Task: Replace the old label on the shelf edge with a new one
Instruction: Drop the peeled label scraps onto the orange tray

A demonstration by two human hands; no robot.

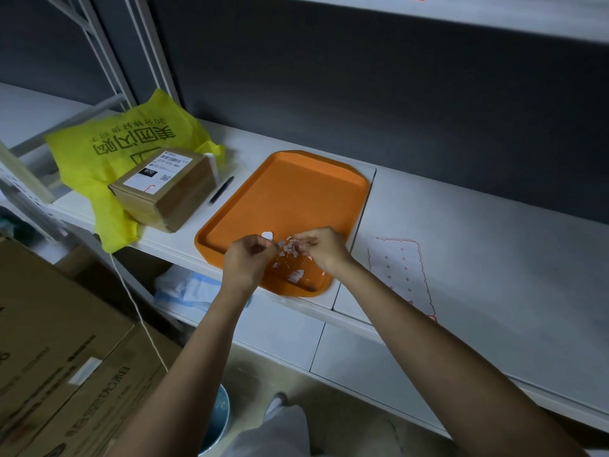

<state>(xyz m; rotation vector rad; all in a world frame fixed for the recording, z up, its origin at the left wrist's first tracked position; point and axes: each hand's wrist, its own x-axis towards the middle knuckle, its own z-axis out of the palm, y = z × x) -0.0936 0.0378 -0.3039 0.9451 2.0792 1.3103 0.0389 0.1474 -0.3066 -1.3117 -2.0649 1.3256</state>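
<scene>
Orange tray sits on the white shelf, its near corner strewn with red-and-white scraps that I take for the old label, peeled off in bits. Both hands hover over that corner. The left hand has its fingers curled, pinching a small white label at the tips. The right hand is also curled, and seems to pinch one of the scraps close to the label. To the right lies a label sheet with red outlines. No label shows on the shelf's front edge where it can be seen. By my reading, the removal is done or nearly so. What remains is dropping the waste and pressing the new label onto the edge.
</scene>
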